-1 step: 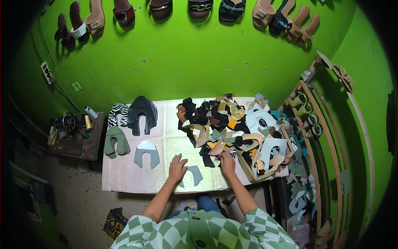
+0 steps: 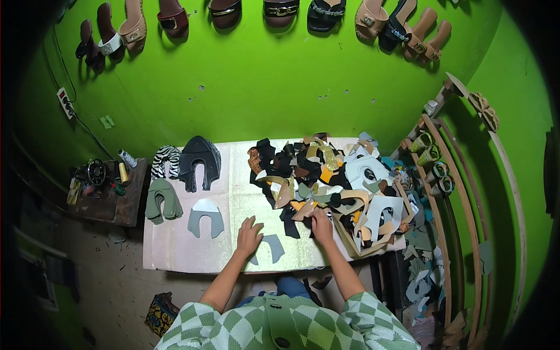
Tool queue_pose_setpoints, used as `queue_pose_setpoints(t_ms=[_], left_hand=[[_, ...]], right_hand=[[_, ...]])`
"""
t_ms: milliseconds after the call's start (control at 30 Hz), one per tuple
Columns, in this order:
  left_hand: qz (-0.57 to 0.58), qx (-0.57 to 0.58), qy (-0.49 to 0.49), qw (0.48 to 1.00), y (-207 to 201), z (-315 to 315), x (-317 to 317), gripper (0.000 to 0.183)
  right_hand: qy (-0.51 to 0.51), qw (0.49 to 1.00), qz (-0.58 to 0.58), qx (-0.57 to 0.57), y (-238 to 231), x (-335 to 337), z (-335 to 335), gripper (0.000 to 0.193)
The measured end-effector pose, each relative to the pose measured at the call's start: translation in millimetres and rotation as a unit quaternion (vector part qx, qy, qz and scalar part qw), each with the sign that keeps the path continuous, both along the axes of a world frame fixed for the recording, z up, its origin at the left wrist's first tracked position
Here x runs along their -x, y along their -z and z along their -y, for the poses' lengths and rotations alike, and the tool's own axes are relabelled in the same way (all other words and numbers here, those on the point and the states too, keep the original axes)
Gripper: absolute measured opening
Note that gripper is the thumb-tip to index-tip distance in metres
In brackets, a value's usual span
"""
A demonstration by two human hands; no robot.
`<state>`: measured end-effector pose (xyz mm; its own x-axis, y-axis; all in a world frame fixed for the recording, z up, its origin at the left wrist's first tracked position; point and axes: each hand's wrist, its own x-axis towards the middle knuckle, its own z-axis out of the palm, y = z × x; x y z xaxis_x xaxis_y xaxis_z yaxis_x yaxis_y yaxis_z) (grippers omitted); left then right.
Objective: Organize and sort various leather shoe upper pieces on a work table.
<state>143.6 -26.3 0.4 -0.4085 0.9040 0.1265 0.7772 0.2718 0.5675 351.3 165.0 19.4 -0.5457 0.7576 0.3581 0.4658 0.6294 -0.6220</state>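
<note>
A left hand [image 2: 249,236] is lying with its fingers loosely spread at a flat matte-grey curved piece [image 2: 273,249], near the table's front edge. A right hand [image 2: 321,226] is curling its fingers at a flat tan scrap [image 2: 304,212]; whether they are clamping it, one cannot tell. The step in hand seems to be sorting cut pieces, and the next move is probably calling for a fingertip pinch on one thin layer, leaving its neighbours undisturbed. Beyond the right hand, a tangled heap of black, gold, tan and grey offcuts [image 2: 297,166] is covering that side of the pale, shimmering table [image 2: 239,195]. To the left, a grey-and-white U-shaped piece [image 2: 205,206], a sage-green U-shaped stack [image 2: 156,199], a black arched stack [image 2: 198,150] and zebra-striped U-shaped pieces [image 2: 165,153] are lying apart from the heap. Above, sandals [image 2: 226,18] are lining a lime-green wall [image 2: 262,87].
</note>
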Motion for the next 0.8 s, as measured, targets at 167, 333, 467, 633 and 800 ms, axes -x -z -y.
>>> queue_pose_setpoints(t_ms=[167, 333, 467, 633, 800], left_hand=[[0.002, -0.026, -0.02, 0.999, -5.3, -36.8, 7.1, 0.038], [0.002, -0.05, 0.005, 0.999, -8.5, -72.6, 3.7, 0.041], [0.026, -0.057, -0.028, 0.998, -30.1, -89.1, -3.0, 0.046], [0.007, -0.035, -0.052, 0.998, -28.9, -92.1, 23.1, 0.046], [0.039, -0.091, 0.046, 0.994, -31.8, -129.1, 16.4, 0.035]], right_hand=[[0.028, 0.996, 0.077, -0.044, -36.0, 20.5, -96.3, 0.014], [0.093, 0.912, 0.397, 0.032, 21.4, 21.2, -173.5, 0.029], [0.061, 0.924, 0.361, 0.112, 48.0, -3.7, -208.2, 0.023], [0.117, 0.973, 0.195, 0.047, 4.7, 14.4, -173.3, 0.026], [0.114, 0.988, -0.033, 0.095, -19.0, 38.1, -112.3, 0.023]])
